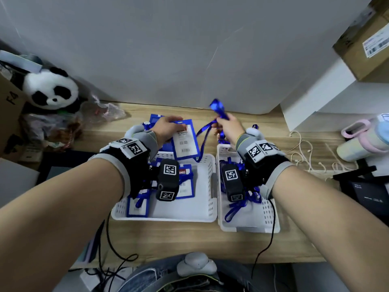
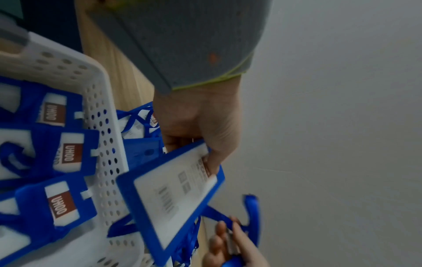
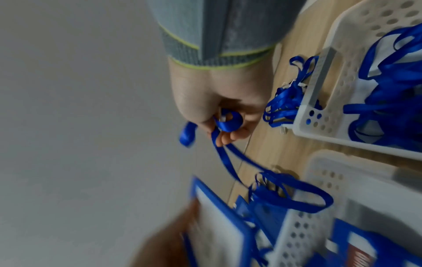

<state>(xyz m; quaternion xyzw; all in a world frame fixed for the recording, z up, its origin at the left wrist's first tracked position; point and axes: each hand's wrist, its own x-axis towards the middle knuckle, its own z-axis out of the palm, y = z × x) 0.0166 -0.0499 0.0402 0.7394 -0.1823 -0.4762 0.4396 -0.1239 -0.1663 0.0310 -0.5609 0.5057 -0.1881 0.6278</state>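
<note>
My left hand [image 1: 168, 128] grips a blue card holder [image 1: 185, 142] by its top end, above the far edge of the left white basket [image 1: 208, 186]; the left wrist view shows the thumb [image 2: 217, 159] pressed on the holder [image 2: 169, 198]. My right hand [image 1: 226, 125] holds a blue lanyard [image 1: 219, 108] in curled fingers, above the far end of the right white basket [image 1: 269, 216]. The lanyard's loop [image 1: 203, 140] hangs toward the left basket. In the right wrist view the ribbon [image 3: 228, 122] is coiled in the fingers.
The left basket holds more blue card holders [image 1: 185, 182], the right one a heap of blue lanyards [image 1: 248, 199]. More holders [image 1: 155, 119] lie on the wooden desk behind. A panda plush [image 1: 50, 89] sits far left; white cord [image 1: 303, 152] and bottles [image 1: 362, 140] lie right.
</note>
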